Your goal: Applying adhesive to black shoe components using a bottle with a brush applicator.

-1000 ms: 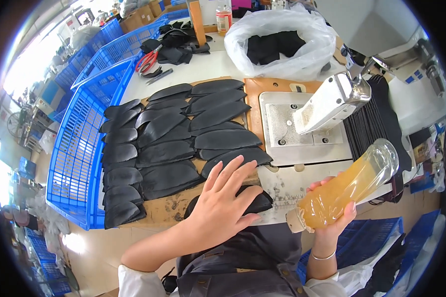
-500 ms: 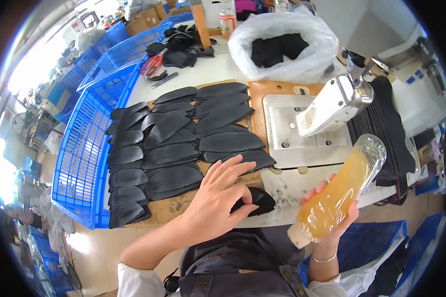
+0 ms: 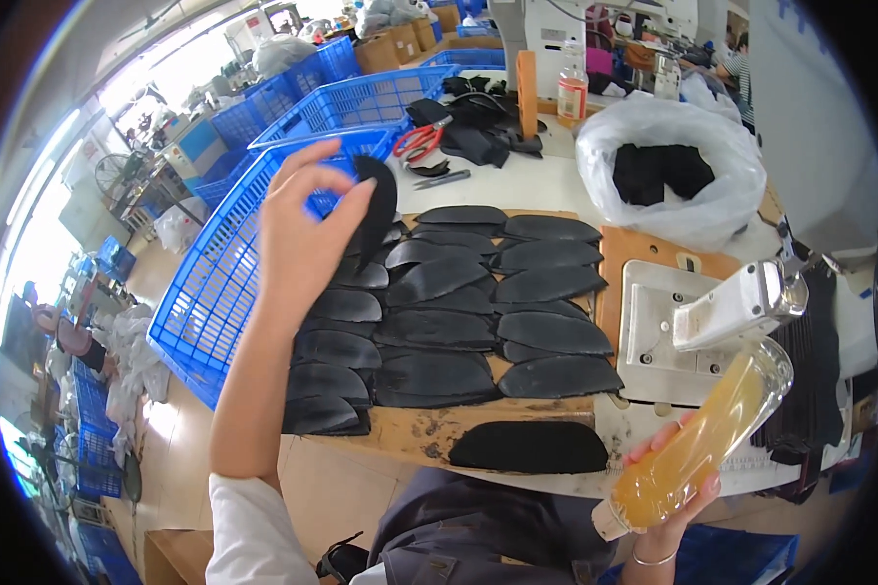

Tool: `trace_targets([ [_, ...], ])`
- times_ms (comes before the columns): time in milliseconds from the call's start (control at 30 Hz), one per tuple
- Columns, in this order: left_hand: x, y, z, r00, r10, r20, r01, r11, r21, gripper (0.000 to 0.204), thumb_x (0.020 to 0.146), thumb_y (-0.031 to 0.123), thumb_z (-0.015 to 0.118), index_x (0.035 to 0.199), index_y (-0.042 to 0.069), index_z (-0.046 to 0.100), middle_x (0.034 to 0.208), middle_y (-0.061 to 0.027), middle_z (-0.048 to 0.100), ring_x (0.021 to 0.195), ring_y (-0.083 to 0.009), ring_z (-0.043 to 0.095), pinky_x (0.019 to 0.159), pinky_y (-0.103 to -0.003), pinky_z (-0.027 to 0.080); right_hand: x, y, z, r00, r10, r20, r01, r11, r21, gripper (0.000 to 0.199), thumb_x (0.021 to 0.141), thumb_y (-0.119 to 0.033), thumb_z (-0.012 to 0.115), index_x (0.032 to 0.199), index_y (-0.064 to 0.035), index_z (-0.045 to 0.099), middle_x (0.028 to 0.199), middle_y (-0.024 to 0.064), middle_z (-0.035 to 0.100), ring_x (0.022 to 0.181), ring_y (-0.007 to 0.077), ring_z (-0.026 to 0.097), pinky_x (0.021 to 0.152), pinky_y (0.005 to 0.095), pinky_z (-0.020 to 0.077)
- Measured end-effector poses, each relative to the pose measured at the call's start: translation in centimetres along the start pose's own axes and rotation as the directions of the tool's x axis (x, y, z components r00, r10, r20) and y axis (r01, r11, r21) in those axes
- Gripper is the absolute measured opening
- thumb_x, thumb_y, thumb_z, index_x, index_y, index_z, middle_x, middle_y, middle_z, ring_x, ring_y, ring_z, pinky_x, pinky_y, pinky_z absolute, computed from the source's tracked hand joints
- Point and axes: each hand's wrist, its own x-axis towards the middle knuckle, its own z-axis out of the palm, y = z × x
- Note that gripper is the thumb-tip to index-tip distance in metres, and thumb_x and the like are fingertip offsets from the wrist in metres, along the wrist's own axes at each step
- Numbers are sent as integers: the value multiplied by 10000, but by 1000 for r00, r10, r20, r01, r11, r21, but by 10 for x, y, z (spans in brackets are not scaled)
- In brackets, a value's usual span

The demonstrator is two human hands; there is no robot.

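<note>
My left hand point(image 3: 298, 229) is raised over the far left of the table, thumb and fingers pinching a black half-oval piece point(image 3: 379, 210). Below it, overlapping rows of similar black pieces point(image 3: 434, 375) cover a brown board point(image 3: 400, 429). One more black piece point(image 3: 527, 447) lies alone along the near edge, its surface matt. My right hand point(image 3: 678, 487) grips a clear plastic bottle point(image 3: 698, 444) of amber liquid. The bottle is tilted, its pale capped end pointing down to the left.
A blue basket point(image 3: 205, 312) stands left of the board. Red-handled scissors point(image 3: 421, 141) and black scraps point(image 3: 478, 127) lie behind it. To the right are a sewing machine point(image 3: 732, 310), a white plastic bag point(image 3: 605, 185) with black fabric, and stacked dark pieces point(image 3: 819, 370).
My left hand has risen from the near edge to the far left with a black piece. A flat black piece now shows where it was. The right hand still holds the bottle.
</note>
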Motion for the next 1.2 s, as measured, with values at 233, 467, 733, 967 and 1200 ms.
trace_targets([
  [233,-2,-49,156,942,81,325,-149,970,190,114,695,191,719,706,88,670,1190,-133,577,1181,-310,467,1028,-433,305,-5,-5,4,997,-70,-25,65,987,-147,755,775,-639,503,1221,-45,368,838,117,518,702,251,610,647,379,548],
  [467,2,-72,171,728,57,683,-41,998,-39,154,700,273,744,733,126,712,1264,-156,541,1193,-326,463,1025,-402,324,-7,-8,-8,995,-92,-46,82,977,-198,758,781,-647,490,1220,-43,365,843,117,521,698,243,609,629,370,543],
  [733,4,-55,124,855,137,501,-134,990,-42,389,706,369,754,853,59,570,1003,-136,580,1075,-323,510,922,-403,390,-14,-3,1,995,-63,-72,45,973,-226,758,788,-658,463,1225,-47,364,859,114,520,714,241,606,669,371,537],
  [967,-82,44,2,750,465,471,-324,878,-352,187,746,153,703,901,66,645,855,-76,632,753,-263,601,691,-385,466,-4,-9,5,979,-185,82,200,949,-242,815,757,-573,619,1297,-39,323,1011,149,532,909,292,580,821,434,501],
  [1200,-201,32,5,850,421,318,-299,881,-367,249,692,100,696,933,46,668,917,-62,640,789,-192,622,784,-361,503,11,25,63,831,-252,495,475,784,-399,821,734,-410,713,1323,-14,300,1086,168,483,1010,284,521,898,450,457],
])
